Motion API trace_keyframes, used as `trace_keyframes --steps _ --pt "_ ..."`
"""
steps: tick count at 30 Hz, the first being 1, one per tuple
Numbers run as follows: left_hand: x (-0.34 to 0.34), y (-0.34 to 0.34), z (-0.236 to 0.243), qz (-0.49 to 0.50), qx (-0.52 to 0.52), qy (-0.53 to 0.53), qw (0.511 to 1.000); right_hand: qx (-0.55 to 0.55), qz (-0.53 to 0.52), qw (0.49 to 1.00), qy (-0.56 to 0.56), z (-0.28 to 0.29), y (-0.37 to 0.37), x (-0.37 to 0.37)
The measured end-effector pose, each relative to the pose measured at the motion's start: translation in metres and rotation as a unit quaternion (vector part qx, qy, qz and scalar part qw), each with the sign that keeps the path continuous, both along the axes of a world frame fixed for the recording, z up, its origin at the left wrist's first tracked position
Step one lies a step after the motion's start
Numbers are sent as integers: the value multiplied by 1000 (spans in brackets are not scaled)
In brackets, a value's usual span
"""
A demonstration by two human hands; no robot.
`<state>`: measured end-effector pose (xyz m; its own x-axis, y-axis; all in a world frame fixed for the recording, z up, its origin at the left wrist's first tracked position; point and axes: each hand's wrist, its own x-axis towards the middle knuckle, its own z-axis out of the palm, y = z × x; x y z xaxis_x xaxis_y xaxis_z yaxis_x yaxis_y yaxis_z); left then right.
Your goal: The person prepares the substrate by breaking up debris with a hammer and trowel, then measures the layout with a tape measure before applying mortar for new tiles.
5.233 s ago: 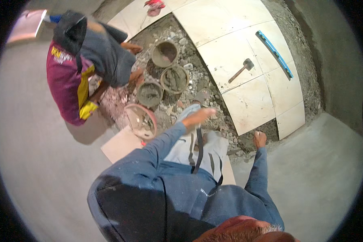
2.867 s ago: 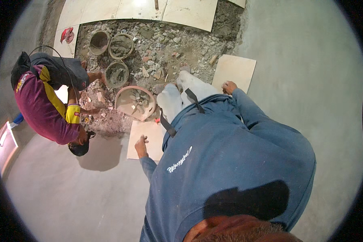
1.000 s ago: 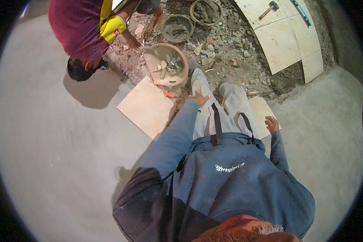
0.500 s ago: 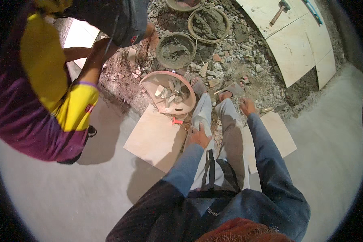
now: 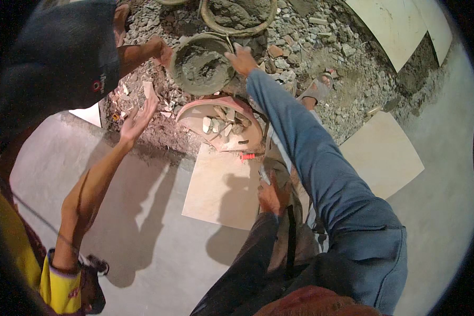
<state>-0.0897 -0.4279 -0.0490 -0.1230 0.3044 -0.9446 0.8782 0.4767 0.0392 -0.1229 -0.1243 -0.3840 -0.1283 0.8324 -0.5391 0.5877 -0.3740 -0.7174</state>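
Observation:
My right hand (image 5: 242, 61) is stretched forward to the right rim of a round bucket of wet mortar (image 5: 203, 64). Its thumb and fingers are apart at the rim; a firm grip does not show. My left hand (image 5: 274, 197) rests on my bent trouser leg, fingers loosely spread, with no tool visible in it. Across the bucket, a co-worker's hand (image 5: 162, 51) is at the left rim. The co-worker's other hand (image 5: 137, 121) is held out open above the rubble. Between us sits a broken-sided basin (image 5: 195, 111) with stone and tile pieces (image 5: 226, 124).
A square tile (image 5: 216, 195) lies by my left leg, with a red plastic piece (image 5: 247, 156) at its edge. Another tile (image 5: 387, 155) is to my right. A second mortar bucket (image 5: 271, 18) stands ahead on rubble (image 5: 347, 73). Laid tiles (image 5: 395, 31) are at far right.
My right hand has swung from beside my right knee forward and left to the mortar bucket. The co-worker has stretched both arms toward the bucket and basin. My view has shifted.

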Motion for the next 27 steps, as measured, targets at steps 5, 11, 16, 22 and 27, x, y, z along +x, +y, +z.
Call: trace_keyframes --steps 5,11,16,22,27 --pt "4 -8 -10 -19 -3 8 1000 -80 -47 996 4 90 27 -46" --pt "-4 2 -11 -85 2 7 996 -67 16 985 158 83 12 -91" --pt "2 0 -6 -80 15 53 995 -185 -34 956 224 161 -30 -48" --pt "7 -27 -26 -153 26 85 984 -197 -231 900 313 217 -76 74" --pt "21 34 -15 -117 15 41 992 -211 -533 783 241 239 -139 215"
